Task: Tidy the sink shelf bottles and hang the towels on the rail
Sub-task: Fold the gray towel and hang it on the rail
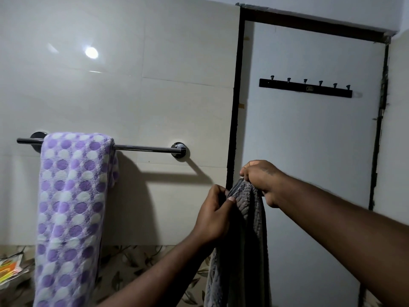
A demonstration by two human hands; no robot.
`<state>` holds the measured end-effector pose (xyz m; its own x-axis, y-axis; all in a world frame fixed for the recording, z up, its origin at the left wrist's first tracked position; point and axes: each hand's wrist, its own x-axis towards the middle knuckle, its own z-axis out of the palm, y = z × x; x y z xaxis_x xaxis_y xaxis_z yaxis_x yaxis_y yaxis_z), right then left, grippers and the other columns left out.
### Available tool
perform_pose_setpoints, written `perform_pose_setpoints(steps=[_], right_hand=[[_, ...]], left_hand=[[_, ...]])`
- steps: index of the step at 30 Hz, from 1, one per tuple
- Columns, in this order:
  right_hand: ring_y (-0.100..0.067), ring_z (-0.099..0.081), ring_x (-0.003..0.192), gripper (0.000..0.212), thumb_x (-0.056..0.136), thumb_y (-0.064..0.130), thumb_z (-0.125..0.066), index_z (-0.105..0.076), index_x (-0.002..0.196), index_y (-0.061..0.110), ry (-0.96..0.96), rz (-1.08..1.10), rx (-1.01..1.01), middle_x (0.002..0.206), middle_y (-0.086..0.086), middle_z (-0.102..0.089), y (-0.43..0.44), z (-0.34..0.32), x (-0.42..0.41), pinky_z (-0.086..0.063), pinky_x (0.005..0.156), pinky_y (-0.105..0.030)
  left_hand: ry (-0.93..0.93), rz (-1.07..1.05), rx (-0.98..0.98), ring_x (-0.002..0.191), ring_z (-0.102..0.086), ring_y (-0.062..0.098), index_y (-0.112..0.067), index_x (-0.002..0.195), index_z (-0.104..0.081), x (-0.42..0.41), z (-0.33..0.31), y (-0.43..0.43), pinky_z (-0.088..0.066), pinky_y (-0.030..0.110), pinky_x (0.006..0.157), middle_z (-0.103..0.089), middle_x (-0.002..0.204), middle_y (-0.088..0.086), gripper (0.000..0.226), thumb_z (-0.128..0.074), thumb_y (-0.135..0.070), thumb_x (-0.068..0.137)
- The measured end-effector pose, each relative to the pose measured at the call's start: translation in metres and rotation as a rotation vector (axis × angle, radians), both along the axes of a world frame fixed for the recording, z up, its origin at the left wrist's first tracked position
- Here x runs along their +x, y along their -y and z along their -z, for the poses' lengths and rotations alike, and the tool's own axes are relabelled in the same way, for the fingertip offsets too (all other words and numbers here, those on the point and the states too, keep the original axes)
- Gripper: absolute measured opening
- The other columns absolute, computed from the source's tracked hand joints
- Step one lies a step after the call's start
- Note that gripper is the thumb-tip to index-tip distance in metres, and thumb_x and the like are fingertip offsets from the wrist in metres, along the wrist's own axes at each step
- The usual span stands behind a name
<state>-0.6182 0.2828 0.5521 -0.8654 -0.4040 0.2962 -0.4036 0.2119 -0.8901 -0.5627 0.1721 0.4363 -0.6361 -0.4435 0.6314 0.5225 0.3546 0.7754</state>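
A chrome towel rail [143,148] runs across the tiled wall. Over its left part hangs a purple and white dotted towel [70,207], reaching down past the bottom of the view. A grey ribbed towel [245,251] hangs bunched between my hands, below and to the right of the rail's right bracket. My left hand [213,216] pinches its top edge from the left. My right hand [263,180] grips the same edge from the right, slightly higher. The sink shelf and bottles are out of view.
A white door [309,151] in a dark frame stands right of the rail, with a black hook strip [305,88] at head height. Colourful packets [11,269] lie at the lower left. Leaf-patterned tiles line the wall's base.
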Motion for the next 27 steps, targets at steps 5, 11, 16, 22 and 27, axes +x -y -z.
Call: perform_pose_setpoints(steps=[5, 11, 16, 22, 27], right_hand=[[-0.025, -0.049, 0.079, 0.029, 0.093, 0.005, -0.036, -0.057, 0.077, 0.016, -0.002, -0.003, 0.007, 0.083, -0.011, -0.055, 0.004, 0.002, 0.004, -0.042, 0.08, -0.035], [-0.02, -0.049, 0.077, 0.025, 0.095, 0.012, -0.043, -0.063, 0.08, 0.018, -0.128, -0.033, 0.114, 0.085, -0.004, -0.056, 0.0, 0.005, 0.001, -0.04, 0.069, -0.032], [-0.021, -0.056, 0.076, 0.016, 0.092, 0.021, -0.051, -0.06, 0.078, 0.019, -0.371, 0.004, 0.183, 0.079, 0.001, -0.064, -0.005, 0.007, -0.005, -0.043, 0.07, -0.034], [-0.015, -0.047, 0.058, 0.015, 0.087, 0.024, -0.071, -0.056, 0.085, 0.023, -0.473, 0.006, 0.038, 0.069, 0.005, -0.052, -0.001, 0.013, -0.017, -0.037, 0.058, -0.028], [-0.016, -0.055, 0.065, 0.024, 0.079, 0.032, -0.084, -0.063, 0.086, 0.022, -0.441, 0.213, -0.191, 0.074, 0.006, -0.055, -0.01, -0.002, -0.033, -0.038, 0.06, -0.027]], left_hand=[[0.022, -0.058, -0.205, 0.066, -0.044, 0.013, -0.021, 0.091, -0.05, 0.003, 0.012, -0.01, -0.038, 0.039, 0.063, -0.051, 0.072, -0.005, 0.027, -0.053, -0.048, 0.095], [-0.067, -0.15, -0.153, 0.068, -0.052, 0.012, -0.022, 0.085, -0.054, 0.003, 0.014, -0.01, -0.044, 0.036, 0.064, -0.058, 0.074, -0.005, 0.015, -0.058, -0.032, 0.096], [-0.092, 0.059, -0.02, 0.07, -0.05, 0.012, -0.017, 0.085, -0.056, 0.002, 0.006, -0.011, -0.042, 0.036, 0.067, -0.056, 0.074, -0.003, 0.017, -0.058, -0.024, 0.101], [0.171, 0.192, -0.104, 0.099, -0.068, 0.037, -0.014, 0.11, -0.061, 0.001, 0.038, -0.021, -0.053, 0.058, 0.09, -0.071, 0.105, 0.016, 0.049, -0.065, -0.056, 0.084], [0.216, 0.259, 0.039, 0.102, -0.07, 0.03, -0.011, 0.107, -0.067, 0.002, 0.065, -0.017, -0.054, 0.048, 0.093, -0.076, 0.107, 0.009, 0.042, -0.066, -0.046, 0.085]])
